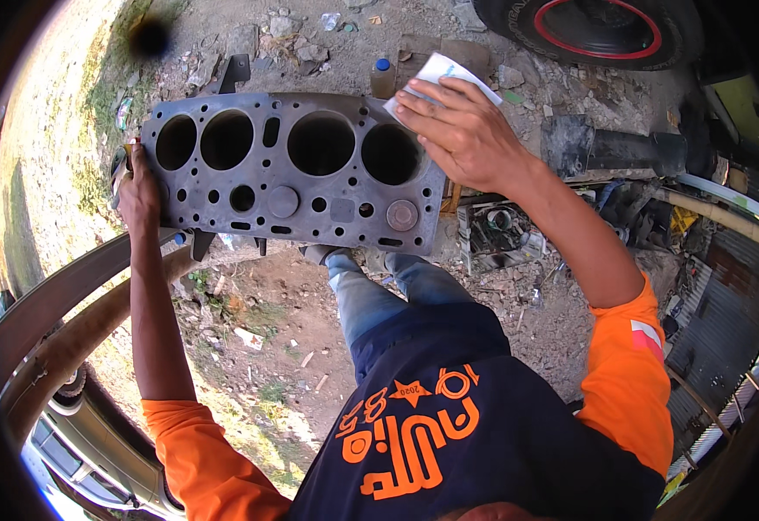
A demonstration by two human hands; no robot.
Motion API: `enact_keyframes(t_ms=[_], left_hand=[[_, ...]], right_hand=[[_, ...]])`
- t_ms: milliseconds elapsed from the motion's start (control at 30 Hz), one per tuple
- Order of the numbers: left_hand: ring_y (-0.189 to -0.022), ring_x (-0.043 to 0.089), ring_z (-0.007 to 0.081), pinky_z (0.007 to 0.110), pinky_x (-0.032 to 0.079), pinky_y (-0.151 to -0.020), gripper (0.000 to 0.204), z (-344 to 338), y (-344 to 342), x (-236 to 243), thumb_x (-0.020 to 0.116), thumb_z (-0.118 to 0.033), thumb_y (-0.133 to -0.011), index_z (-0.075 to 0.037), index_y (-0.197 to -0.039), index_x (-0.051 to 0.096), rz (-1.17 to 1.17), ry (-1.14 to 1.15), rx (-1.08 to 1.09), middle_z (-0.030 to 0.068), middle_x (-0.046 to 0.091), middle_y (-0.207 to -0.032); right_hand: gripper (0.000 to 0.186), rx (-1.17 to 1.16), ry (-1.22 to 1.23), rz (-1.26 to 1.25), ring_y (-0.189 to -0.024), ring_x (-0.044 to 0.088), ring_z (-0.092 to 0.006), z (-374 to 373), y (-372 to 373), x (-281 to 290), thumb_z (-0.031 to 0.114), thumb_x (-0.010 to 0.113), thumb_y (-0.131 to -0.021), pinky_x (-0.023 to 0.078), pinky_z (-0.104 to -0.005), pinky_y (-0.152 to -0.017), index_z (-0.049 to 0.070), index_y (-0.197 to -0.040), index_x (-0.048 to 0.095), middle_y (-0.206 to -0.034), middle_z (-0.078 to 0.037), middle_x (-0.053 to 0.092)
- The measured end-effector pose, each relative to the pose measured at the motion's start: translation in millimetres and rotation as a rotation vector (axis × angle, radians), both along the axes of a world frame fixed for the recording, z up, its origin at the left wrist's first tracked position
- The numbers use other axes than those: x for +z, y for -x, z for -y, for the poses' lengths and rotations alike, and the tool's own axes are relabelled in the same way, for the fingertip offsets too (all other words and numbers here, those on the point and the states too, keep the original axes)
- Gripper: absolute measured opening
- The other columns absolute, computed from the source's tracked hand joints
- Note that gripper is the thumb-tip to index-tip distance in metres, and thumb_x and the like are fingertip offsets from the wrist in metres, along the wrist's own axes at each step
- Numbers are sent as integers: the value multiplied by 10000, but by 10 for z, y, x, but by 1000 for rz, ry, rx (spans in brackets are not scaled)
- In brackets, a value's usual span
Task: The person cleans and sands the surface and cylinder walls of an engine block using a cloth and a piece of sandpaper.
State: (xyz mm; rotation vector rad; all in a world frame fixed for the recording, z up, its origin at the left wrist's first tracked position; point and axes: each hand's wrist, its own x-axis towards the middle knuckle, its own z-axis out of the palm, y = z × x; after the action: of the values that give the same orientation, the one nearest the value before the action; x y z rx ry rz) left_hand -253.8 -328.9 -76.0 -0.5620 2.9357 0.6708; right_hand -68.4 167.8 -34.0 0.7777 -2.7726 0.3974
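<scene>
A grey metal engine block lies in front of me, its flat top face up, with a row of large round cylinder bores and several smaller holes. My right hand is over the block's far right corner. Its fingers are closed on a white sheet, which looks like paper or sandpaper. At the left end of the block is my left hand, fingers curled round a small object that is mostly hidden. I cannot make out what that object is.
A bottle with a blue cap stands just beyond the block. A wheel with a red-ringed rim is at the far right. Metal engine parts lie to the right on stony ground. A thick pole crosses on the left, near a parked car.
</scene>
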Motion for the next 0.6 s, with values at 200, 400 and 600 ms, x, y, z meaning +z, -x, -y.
enact_keyframes(t_ms=[200, 400, 600], left_hand=[[-1397, 565, 507, 519, 413, -1174, 1116, -13, 20, 43, 344, -875, -969, 100, -1434, 629, 42, 16, 29, 390, 617, -1424], [-1403, 557, 511, 519, 398, -1189, 1147, -48, -4, 21, 335, -895, -953, 109, -1426, 629, 25, 29, 1, 402, 609, -1424], [-1400, 558, 512, 505, 394, -1192, 1146, -213, -131, 166, 318, -878, -965, 127, -1430, 612, 0, -8, 35, 412, 608, -1415]], right_hand=[[413, 36, 8, 1, -1418, 602, -291, 88, 197, 22, 121, 721, -944, 403, -484, -1202, 43, -1349, 729, -1355, -100, 753], [426, 18, -61, 21, -1424, 594, -291, -13, -37, 105, 118, 730, -932, 407, -485, -1200, 35, -1350, 728, -1389, -122, 733], [398, 42, -65, 0, -1424, 597, -297, 67, 87, 83, 131, 739, -921, 415, -485, -1199, 31, -1306, 748, -1357, -123, 750]])
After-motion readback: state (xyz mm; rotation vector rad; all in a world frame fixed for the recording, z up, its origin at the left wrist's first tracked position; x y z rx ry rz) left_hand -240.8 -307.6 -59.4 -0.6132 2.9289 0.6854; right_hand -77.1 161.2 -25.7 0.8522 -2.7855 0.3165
